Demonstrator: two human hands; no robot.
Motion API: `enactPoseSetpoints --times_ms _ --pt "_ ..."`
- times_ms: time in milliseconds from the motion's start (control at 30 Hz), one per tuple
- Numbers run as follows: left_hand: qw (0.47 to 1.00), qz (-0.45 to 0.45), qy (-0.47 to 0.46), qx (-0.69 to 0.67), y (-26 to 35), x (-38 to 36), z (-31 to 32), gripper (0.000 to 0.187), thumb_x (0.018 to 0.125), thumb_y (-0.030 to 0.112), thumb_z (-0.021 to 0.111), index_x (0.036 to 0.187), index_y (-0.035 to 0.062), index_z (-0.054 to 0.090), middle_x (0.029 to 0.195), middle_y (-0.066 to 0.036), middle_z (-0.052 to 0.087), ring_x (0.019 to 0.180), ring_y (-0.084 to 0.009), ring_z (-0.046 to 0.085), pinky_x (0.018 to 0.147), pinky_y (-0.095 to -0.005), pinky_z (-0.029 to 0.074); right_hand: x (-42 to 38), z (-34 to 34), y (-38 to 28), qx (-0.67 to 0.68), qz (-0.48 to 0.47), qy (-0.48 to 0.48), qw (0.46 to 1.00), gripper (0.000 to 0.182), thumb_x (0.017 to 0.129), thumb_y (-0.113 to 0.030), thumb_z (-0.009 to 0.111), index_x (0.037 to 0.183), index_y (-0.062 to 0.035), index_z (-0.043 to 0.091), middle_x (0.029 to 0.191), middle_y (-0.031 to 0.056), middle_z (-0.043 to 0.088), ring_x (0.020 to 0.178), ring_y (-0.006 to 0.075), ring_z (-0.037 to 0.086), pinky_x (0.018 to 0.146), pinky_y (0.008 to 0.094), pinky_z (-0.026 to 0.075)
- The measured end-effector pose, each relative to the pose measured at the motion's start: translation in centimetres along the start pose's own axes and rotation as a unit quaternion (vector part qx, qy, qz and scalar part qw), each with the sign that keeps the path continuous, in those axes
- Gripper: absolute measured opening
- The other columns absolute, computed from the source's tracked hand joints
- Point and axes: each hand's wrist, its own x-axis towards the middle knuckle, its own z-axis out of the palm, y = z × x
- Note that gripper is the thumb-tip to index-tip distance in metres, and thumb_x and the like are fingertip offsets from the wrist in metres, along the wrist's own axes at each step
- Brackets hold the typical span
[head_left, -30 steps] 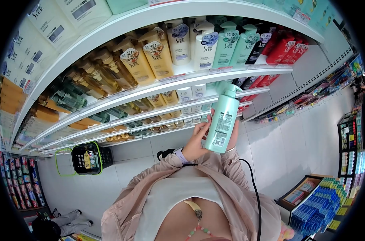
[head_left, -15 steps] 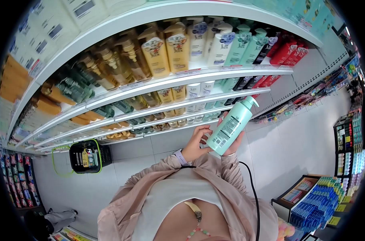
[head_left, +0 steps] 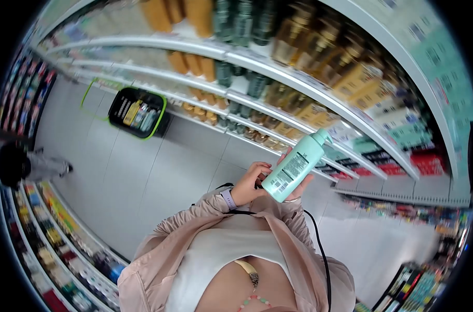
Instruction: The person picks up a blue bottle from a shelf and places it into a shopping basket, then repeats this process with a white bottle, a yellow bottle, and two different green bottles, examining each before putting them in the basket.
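Observation:
A mint-green pump bottle point(head_left: 294, 165) is held tilted in front of my body, its label and barcode facing up toward me. My right hand point(head_left: 301, 186) wraps round it from behind and below, with most fingers hidden by the bottle. At the bottle's lower left side, my left hand point(head_left: 248, 183) has its fingers curled against the edge, a pale watch strap on the wrist. The bottle's pump head points to the upper right, near the shelf fronts.
Shelves point(head_left: 205, 49) of pump bottles run along the far side. A black shopping basket point(head_left: 137, 112) with a green rim and several items inside stands on the tiled floor point(head_left: 127, 166). At the left is another person point(head_left: 31, 165), beside a lower shelf row point(head_left: 65, 244).
My view has turned to the left, so the shelves now slant and the basket sits higher and further right. The bottle stays in my hands, almost unmoved relative to my body.

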Motion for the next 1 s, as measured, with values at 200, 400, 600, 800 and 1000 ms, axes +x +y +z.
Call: enactPoseSetpoints --times_ms 200,400,600,800,1000 --pt "0.986 -0.022 0.160 -0.028 -0.7 -5.3 -6.0 0.049 0.072 0.004 0.060 0.116 0.0061 0.039 0.118 -0.008 0.036 0.106 -0.0171 0.041 0.086 -0.0288 0.036 4.9 1.8 8.0 -0.121 0.123 -0.042 0.984 0.086 0.067 -0.046 0.063 0.132 -0.0117 0.019 0.134 0.0090 0.025 0.122 0.0304 0.025 0.099 0.0444 0.027" --pt "0.916 -0.014 0.309 -0.256 -1.1 -7.6 -11.4 0.051 0.076 -0.002 0.055 0.121 0.0056 0.032 0.114 -0.006 0.040 0.089 -0.0121 0.049 0.074 -0.0241 0.043 10.0 1.8 15.0 -0.113 0.283 -0.102 0.947 0.077 0.072 -0.038 0.062 0.132 -0.0124 0.022 0.133 0.0095 0.027 0.124 0.0325 0.021 0.102 0.0435 0.022" --pt "0.882 0.029 0.355 -0.308 -2.4 -6.9 -19.6 0.071 0.074 0.001 0.061 0.129 0.0083 0.016 0.114 -0.009 0.043 0.096 -0.0149 0.049 0.080 -0.0283 0.044 18.1 1.1 22.8 -0.128 0.410 -0.104 0.897 0.064 0.076 -0.023 0.061 0.128 -0.0091 0.027 0.130 0.0102 0.032 0.122 0.0286 0.027 0.100 0.0450 0.023" --pt "0.865 -0.051 0.481 -0.132 -2.1 -4.7 -29.7 0.080 0.065 0.001 0.069 0.127 0.0077 0.018 0.115 -0.009 0.042 0.105 -0.0174 0.043 0.087 -0.0308 0.039 27.0 1.8 30.3 -0.189 0.442 -0.122 0.868 0.053 0.076 -0.005 0.058 0.123 -0.0074 0.033 0.118 0.0089 0.041 0.110 0.0236 0.040 0.095 0.0377 0.030" --pt "0.763 -0.047 0.551 -0.335 -4.5 -4.2 -36.3 0.054 0.070 0.013 0.065 0.115 0.0010 0.037 0.095 -0.005 0.050 0.079 -0.0118 0.049 0.066 -0.0217 0.041 34.2 1.4 36.1 -0.226 0.466 -0.097 0.850 0.050 0.082 -0.017 0.054 0.125 -0.0081 0.030 0.116 0.0077 0.044 0.107 0.0218 0.043 0.089 0.0393 0.036"
